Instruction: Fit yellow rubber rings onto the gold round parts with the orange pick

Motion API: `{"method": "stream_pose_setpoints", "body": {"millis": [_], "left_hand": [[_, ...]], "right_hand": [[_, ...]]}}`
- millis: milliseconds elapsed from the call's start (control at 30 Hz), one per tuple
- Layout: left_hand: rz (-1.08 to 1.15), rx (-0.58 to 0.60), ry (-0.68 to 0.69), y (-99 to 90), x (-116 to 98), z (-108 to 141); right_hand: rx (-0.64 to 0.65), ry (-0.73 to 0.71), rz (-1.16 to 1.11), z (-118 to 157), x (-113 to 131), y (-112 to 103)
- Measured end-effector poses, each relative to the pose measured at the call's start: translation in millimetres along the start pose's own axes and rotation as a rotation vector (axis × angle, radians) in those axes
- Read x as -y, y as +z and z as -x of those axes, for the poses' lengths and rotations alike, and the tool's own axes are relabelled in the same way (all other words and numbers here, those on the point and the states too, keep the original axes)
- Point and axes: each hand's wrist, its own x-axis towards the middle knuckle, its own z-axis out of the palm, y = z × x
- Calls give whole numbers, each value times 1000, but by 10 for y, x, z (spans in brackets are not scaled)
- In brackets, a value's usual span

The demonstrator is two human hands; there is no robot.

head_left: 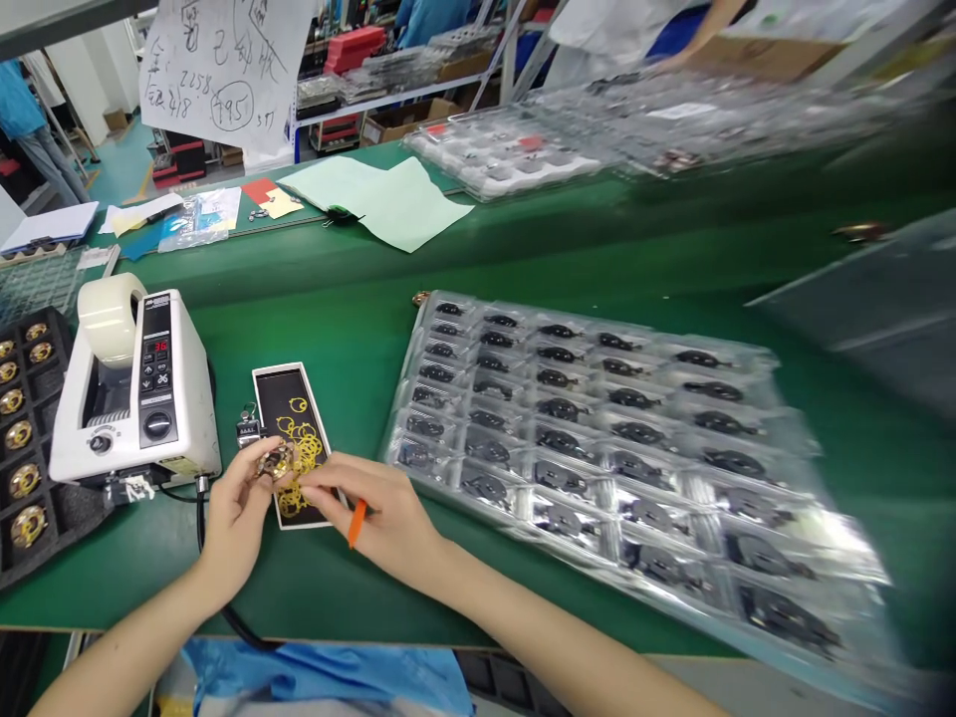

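My left hand [237,513] pinches a small round gold-coloured metal part [275,460] between thumb and fingers, above a shallow white-rimmed box [314,406] with a black inside. Thin yellow rings [307,448] lie in a loose heap in that box. Close beside the gold part, my right hand [388,513] is closed around a slim tool with an orange end [358,524]; its tip is too small to make out. A small metal tally counter [249,428] stands left of the box, just past my left fingers.
A white tape dispenser [179,383] with a clear roll stands on the left. Beyond it, a black foam tray [56,398] holds several gold parts. Stacked clear plastic trays [515,488] with black parts fill the right. Green paper [418,204] and more trays [508,164] lie behind.
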Motion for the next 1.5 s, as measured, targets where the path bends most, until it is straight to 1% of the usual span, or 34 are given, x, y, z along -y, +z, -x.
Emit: {"method": "stream_pose_setpoints", "body": {"millis": [67, 133, 200, 267, 300, 333, 400, 467, 500, 567, 600, 633, 700, 733, 767, 800, 867, 933, 1033, 1167, 1267, 1333, 1400, 1433, 1500], "left_hand": [[20, -25, -1, -23, -10, -6], [23, -49, -4, -46, -13, -14], [24, -62, -5, -62, -12, -25], [31, -63, -9, -68, -11, -39], [35, -60, -10, -68, -12, -45], [40, -56, -11, -68, -13, -51], [52, -49, -15, -67, -15, -61], [78, -43, -26, -67, -13, -68], [93, -40, -33, -68, -12, -71], [118, -32, -46, -70, -11, -76], [127, -27, -53, -69, -12, -77], [132, -19, -60, -68, -15, -77], [138, -7, -77, -64, -23, -74], [142, -4, -87, -63, -27, -72], [148, -2, -98, -62, -31, -70], [157, -3, -110, -62, -34, -68], [180, -11, -133, -68, -35, -69], [201, -25, -152, -76, -28, -77], [208, -43, -175, -87, -6, -92], [196, -47, -188, -90, 24, -110], [204, -32, -197, -83, 24, -119], [227, -21, -208, -72, 6, -117], [255, -8, -222, -58, -20, -106], [267, -2, -231, -50, -34, -100], [288, 10, -258, -37, -57, -87]], "right_hand": [[55, 154, 21, -44, -13, -83], [184, 312, 92, -92, -33, -151], [316, 457, 218, -132, -50, -188], [399, 568, 362, -158, -49, -193], [434, 597, 418, -163, -39, -186], [473, 599, 448, -163, -20, -178], [538, 540, 445, -152, 37, -170], [556, 454, 401, -140, 96, -208], [544, 424, 382, -141, 112, -259], [470, 416, 389, -175, 83, -451], [411, 434, 423, -212, 28, -597], [336, 467, 491, -260, -56, -771], [198, 539, 729, -375, -301, -1175], [193, 558, 885, -430, -448, -1380], [237, 575, 1036, -478, -599, -1570], [332, 583, 1142, -515, -743, -1734], [413, 589, 1176, -553, -984, -1958], [478, 582, 1179, -557, -1140, -2047], [540, 578, 1197, -554, -1248, -2033], [568, 562, 1217, -606, -1287, -1994], [536, 520, 1211, -647, -1242, -1982], [466, 486, 1192, -639, -1157, -1915], [379, 444, 1159, -594, -1021, -1744], [327, 414, 1118, -558, -930, -1615], [238, 334, 981, -468, -705, -1282]]}}
